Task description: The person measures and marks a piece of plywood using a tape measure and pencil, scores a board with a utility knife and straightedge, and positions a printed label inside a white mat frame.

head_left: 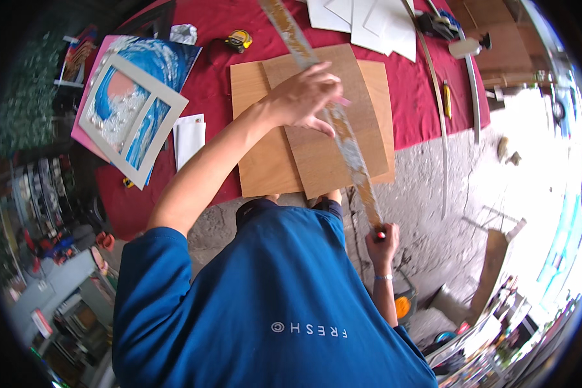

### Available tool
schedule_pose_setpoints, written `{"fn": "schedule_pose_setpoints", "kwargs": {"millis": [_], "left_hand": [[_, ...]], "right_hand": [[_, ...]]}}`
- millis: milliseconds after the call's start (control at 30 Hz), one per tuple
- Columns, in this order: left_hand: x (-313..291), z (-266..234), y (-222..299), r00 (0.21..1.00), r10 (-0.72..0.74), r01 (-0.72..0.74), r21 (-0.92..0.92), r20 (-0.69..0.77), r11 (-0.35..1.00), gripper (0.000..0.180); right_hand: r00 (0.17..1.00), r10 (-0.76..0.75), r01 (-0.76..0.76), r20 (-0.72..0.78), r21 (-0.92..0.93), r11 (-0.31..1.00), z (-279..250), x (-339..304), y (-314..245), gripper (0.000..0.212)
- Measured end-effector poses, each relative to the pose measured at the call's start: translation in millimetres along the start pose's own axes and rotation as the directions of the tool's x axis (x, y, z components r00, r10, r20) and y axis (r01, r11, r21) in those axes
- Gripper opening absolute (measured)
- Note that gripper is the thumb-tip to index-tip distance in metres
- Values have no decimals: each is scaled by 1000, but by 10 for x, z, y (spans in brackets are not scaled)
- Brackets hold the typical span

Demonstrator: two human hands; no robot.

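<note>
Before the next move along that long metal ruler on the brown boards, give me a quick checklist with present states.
1. Long metal ruler lies across the upper brown thin wooden board: ok.
2. Left hand presses the ruler flat near its middle: ok.
3. Right hand at the ruler's near end, gripping a small red-tipped tool: ok; tool kind cannot tell.
4. Upper board rests on the lower light brown board, skewed to it: cannot tell if meant.
5. Left fingertips off the ruler's right edge: cannot tell.
6. Yellow tape measure away from the boards: ok.
</note>
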State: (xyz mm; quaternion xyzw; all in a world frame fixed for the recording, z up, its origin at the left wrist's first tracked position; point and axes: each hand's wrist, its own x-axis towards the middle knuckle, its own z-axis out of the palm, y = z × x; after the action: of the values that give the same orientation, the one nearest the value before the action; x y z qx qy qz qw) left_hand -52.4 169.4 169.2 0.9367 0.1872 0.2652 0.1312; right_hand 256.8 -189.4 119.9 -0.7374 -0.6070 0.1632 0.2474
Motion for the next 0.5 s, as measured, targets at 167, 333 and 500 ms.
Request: {"fn": "schedule_pose_setpoints", "kwargs": {"millis": [167,333,500], "left_hand": [[622,-767,619,998,-14,1,211,58,978,59],[83,-903,1605,906,-399,421,199,-140,885,57],[-773,196,2487,660,-713,737,19,-237,676,53]], "right_hand": [[975,-219,219,-42,-3,976,-916,775,403,36],[808,-583,580,86,65,812,-1381,1834,582,37],[532,-768,729,357,269,629,-1020,2433,850,38]]}}
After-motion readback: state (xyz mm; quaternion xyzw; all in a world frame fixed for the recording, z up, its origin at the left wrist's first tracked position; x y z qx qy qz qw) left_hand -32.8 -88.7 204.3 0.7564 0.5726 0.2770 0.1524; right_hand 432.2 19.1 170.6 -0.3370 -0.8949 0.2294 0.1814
